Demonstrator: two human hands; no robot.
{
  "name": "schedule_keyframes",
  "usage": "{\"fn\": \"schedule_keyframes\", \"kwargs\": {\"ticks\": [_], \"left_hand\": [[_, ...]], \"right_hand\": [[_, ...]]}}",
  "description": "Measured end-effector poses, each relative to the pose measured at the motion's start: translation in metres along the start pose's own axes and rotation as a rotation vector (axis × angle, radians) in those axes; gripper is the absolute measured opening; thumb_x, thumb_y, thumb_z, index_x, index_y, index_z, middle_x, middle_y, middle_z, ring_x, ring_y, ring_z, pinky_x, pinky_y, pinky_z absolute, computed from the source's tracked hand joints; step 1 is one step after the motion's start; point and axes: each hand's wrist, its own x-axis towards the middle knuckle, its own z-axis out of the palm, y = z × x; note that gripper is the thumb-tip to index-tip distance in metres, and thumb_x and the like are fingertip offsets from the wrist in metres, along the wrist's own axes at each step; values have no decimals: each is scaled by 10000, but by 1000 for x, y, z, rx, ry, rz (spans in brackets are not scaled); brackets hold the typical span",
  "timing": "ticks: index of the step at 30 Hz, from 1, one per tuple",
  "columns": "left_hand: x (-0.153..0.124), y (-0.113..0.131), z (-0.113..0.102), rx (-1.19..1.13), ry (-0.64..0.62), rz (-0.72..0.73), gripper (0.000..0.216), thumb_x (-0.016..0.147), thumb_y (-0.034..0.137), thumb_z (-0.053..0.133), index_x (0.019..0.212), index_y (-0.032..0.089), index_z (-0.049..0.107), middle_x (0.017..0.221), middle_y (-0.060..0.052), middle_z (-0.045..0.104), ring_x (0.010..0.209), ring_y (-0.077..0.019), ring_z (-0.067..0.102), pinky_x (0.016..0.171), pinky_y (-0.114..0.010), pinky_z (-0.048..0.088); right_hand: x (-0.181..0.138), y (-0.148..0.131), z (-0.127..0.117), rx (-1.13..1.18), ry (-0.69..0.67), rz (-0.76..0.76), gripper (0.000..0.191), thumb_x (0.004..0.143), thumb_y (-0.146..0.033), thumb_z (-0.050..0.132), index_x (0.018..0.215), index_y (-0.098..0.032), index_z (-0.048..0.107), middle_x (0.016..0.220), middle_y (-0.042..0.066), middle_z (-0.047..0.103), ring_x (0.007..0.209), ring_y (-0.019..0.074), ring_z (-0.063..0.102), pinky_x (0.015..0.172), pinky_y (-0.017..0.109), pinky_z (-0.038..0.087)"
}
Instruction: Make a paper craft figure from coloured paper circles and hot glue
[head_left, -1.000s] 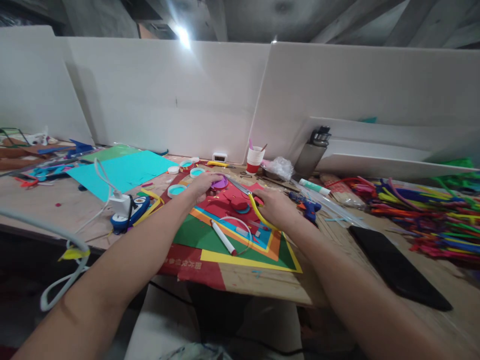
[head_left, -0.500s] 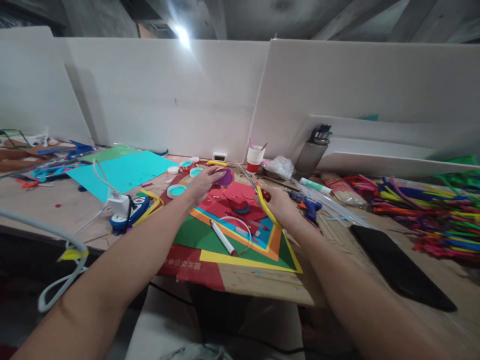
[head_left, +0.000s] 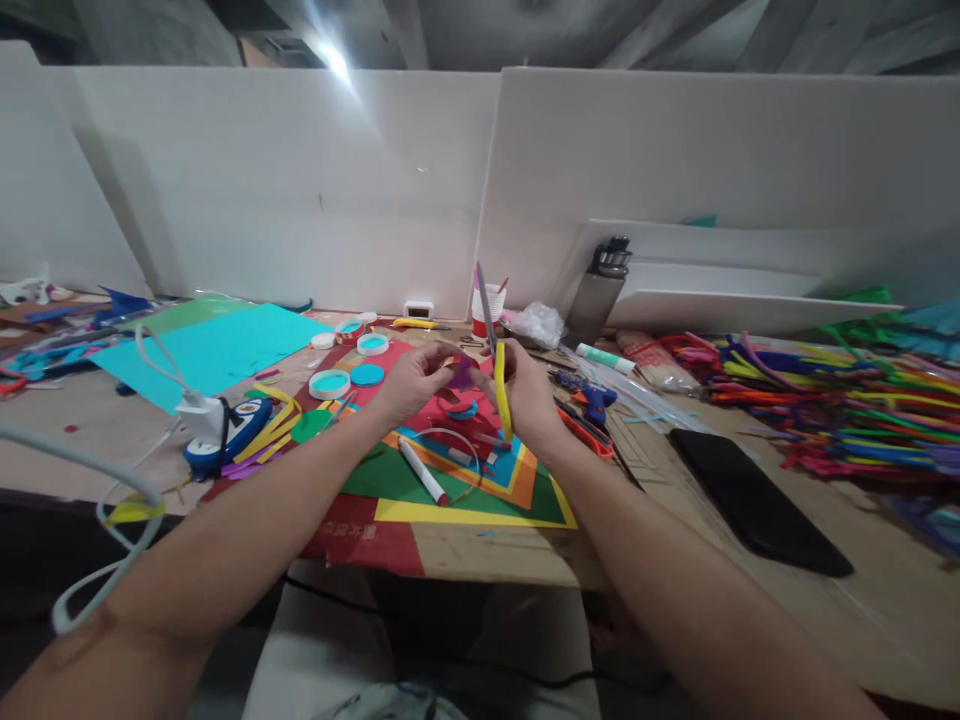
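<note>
- My left hand [head_left: 409,382] pinches a purple piece [head_left: 460,374], held up above the paper stack [head_left: 375,478].
- My right hand [head_left: 525,392] grips scissors [head_left: 500,395] by the yellow handle, blades pointing up.
- The hands are close together; I cannot tell whether blade touches piece.
- A marker [head_left: 421,472] lies on the stack.
</note>
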Motion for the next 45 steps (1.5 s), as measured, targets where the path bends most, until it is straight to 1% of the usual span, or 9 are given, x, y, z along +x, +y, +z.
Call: {"fn": "schedule_keyframes", "kwargs": {"ticks": [5, 10, 14, 20, 23, 27, 33, 39, 45], "left_hand": [[3, -8, 0, -100, 26, -43, 283, 747, 323, 677, 971, 175, 589, 925, -50, 679, 740, -155, 659, 610, -308, 593], [14, -11, -17, -241, 245, 8, 341, 742, 320, 702, 1043, 181, 621, 1001, -60, 675, 835, -158, 656, 681, -305, 589], [19, -11, -28, -311, 377, 13, 265, 759, 299, 688, 995, 193, 631, 984, -42, 667, 836, -141, 641, 713, -307, 576], [19, -12, -29, -304, 481, 4, 131, 782, 228, 639, 881, 173, 574, 852, -6, 644, 773, -109, 616, 723, -314, 581], [18, -9, -27, -272, 474, 18, 110, 800, 205, 608, 892, 175, 554, 828, -3, 648, 781, -115, 627, 718, -321, 585], [17, -8, -25, -257, 423, 54, 147, 812, 213, 604, 954, 178, 591, 913, -28, 678, 828, -130, 642, 710, -309, 588], [17, -10, -25, -229, 362, 59, 244, 800, 288, 639, 1025, 196, 643, 1009, -44, 690, 909, -157, 652, 724, -305, 593], [16, -9, -22, -244, 345, 65, 233, 780, 291, 663, 986, 183, 650, 963, -42, 688, 834, -144, 657, 742, -359, 596], [15, -9, -21, -217, 335, 76, 229, 791, 286, 649, 994, 181, 652, 959, -42, 691, 814, -133, 654, 733, -328, 596]], "right_hand": [[2, 2, 0, 12, -46, 18, 388, 753, -504, 620, 997, -209, 557, 732, -12, 557, 654, 147, 511, 584, 256, 401], [-1, 1, -2, 45, -137, 28, 353, 776, -503, 615, 962, -211, 547, 672, -49, 485, 596, 113, 452, 552, 236, 375], [-8, -2, -1, 43, -236, 18, 330, 792, -512, 608, 938, -228, 528, 637, -67, 436, 512, 87, 400, 465, 211, 347], [-22, -16, 1, 65, -418, 228, 401, 813, -630, 526, 852, -231, 518, 564, -62, 475, 377, 84, 431, 330, 211, 361], [-24, -23, -1, 75, -480, 316, 439, 799, -654, 530, 827, -217, 531, 517, -59, 491, 337, 88, 438, 287, 211, 353], [-24, -27, -3, 115, -501, 384, 444, 828, -647, 484, 849, -209, 550, 498, -52, 519, 325, 102, 471, 278, 209, 363], [-25, -27, -3, 131, -521, 388, 443, 845, -636, 457, 826, -209, 571, 500, -29, 544, 346, 126, 506, 285, 227, 383], [-25, -23, -3, 143, -511, 406, 417, 853, -613, 447, 858, -213, 564, 479, -44, 533, 336, 124, 494, 297, 230, 403], [-25, -19, -3, 151, -499, 368, 427, 847, -616, 456, 883, -209, 581, 508, -45, 533, 340, 111, 484, 299, 218, 396]]}}
